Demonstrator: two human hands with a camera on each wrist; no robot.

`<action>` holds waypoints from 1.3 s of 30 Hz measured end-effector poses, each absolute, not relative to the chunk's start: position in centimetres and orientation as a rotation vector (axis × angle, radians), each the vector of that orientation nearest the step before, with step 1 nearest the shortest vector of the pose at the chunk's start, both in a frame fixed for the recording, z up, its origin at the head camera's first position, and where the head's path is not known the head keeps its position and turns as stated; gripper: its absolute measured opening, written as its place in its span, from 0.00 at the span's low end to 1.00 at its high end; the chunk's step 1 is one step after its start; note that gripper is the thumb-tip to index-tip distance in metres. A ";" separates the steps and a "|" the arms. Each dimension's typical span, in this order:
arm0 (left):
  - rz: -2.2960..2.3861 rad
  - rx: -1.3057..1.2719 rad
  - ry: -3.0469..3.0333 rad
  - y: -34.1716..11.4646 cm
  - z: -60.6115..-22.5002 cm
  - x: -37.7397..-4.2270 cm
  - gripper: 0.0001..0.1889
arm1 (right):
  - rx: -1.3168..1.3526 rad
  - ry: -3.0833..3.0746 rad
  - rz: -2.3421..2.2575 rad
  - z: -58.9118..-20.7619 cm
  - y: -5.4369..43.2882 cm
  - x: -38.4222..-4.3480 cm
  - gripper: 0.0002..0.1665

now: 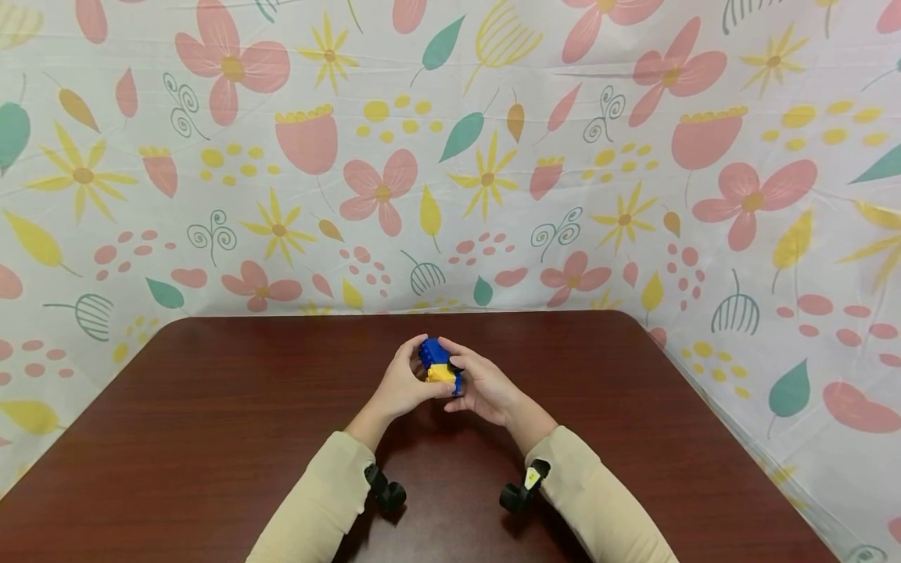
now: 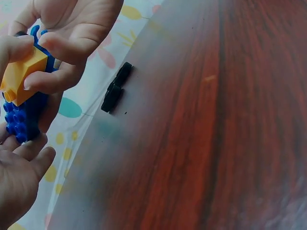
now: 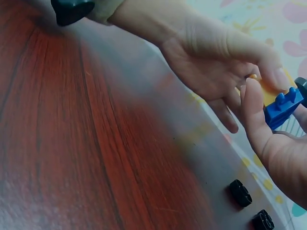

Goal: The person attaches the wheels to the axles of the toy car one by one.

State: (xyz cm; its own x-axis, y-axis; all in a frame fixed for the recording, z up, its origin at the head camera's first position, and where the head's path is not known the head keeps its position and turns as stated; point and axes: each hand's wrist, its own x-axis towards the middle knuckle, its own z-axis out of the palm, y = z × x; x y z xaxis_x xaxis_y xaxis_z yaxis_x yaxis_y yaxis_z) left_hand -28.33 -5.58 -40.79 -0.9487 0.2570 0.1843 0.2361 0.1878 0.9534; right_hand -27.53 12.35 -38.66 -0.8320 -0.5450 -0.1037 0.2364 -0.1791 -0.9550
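Note:
Both hands hold a small build of toy building blocks between them. Its blue part (image 1: 435, 353) carries rows of studs at one end, and a yellow block (image 2: 25, 74) sits on top of it. My left hand (image 1: 397, 387) grips one side, with the thumb against the yellow block and fingertips at the studded blue end. From the other side my right hand (image 1: 489, 391) pinches the build near a round black piece (image 3: 301, 86), which looks like a wheel. Fingers hide much of the build.
On the dark wood table (image 1: 211, 438) lie black toy wheels (image 2: 112, 98), seen in the wrist views and hidden in the head view. A flowered cloth (image 1: 450, 156) hangs behind the table. Each sleeve end bears a black wrist camera (image 1: 385, 491).

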 end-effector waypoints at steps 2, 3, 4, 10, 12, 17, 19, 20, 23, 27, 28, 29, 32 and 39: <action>1.937 0.499 2.402 -5.6 -40.8 -28.4 0.52 | -0.360 1.591 -2.061 -38.7 12.3 -27.5 0.28; 1.940 0.496 2.401 -5.6 -40.8 -28.3 0.52 | -0.362 1.594 -2.064 -38.7 12.3 -27.4 0.28; 1.945 0.496 2.397 -5.6 -40.8 -28.3 0.52 | -0.365 1.599 -2.067 -38.7 12.3 -27.4 0.28; 1.978 0.514 2.381 -5.6 -40.8 -28.3 0.53 | -0.373 1.608 -2.086 -38.6 12.2 -27.2 0.28; 1.977 0.523 2.388 -5.6 -40.7 -28.3 0.53 | -0.374 1.603 -2.093 -38.6 12.3 -27.1 0.28; 1.963 0.534 2.407 -5.6 -40.6 -28.2 0.53 | -0.381 1.600 -2.103 -38.4 12.3 -26.9 0.28; 1.959 0.539 2.411 -5.6 -40.6 -28.2 0.54 | -0.379 1.602 -2.107 -38.4 12.3 -26.8 0.28; 1.956 0.539 2.416 -5.6 -40.6 -28.2 0.54 | -0.383 1.607 -2.106 -38.4 12.3 -26.8 0.28; 1.961 0.544 2.420 -5.6 -40.6 -28.2 0.54 | -0.368 1.603 -2.120 -38.3 12.3 -26.7 0.28; 1.977 0.532 2.418 -5.6 -40.4 -28.2 0.53 | -0.349 1.586 -2.143 -38.2 12.3 -26.6 0.29; 1.978 0.528 2.417 -5.6 -40.4 -28.2 0.53 | -0.345 1.582 -2.146 -38.2 12.3 -26.6 0.29; 1.976 0.525 2.412 -5.6 -40.4 -28.2 0.53 | -0.347 1.582 -2.144 -38.2 12.2 -26.6 0.29; 1.969 0.525 2.391 -5.6 -40.4 -28.2 0.54 | -0.345 1.596 -2.130 -38.2 12.2 -26.6 0.29; 1.925 0.540 2.364 -5.7 -40.1 -28.0 0.55 | -0.319 1.689 -2.084 -38.2 12.2 -26.7 0.29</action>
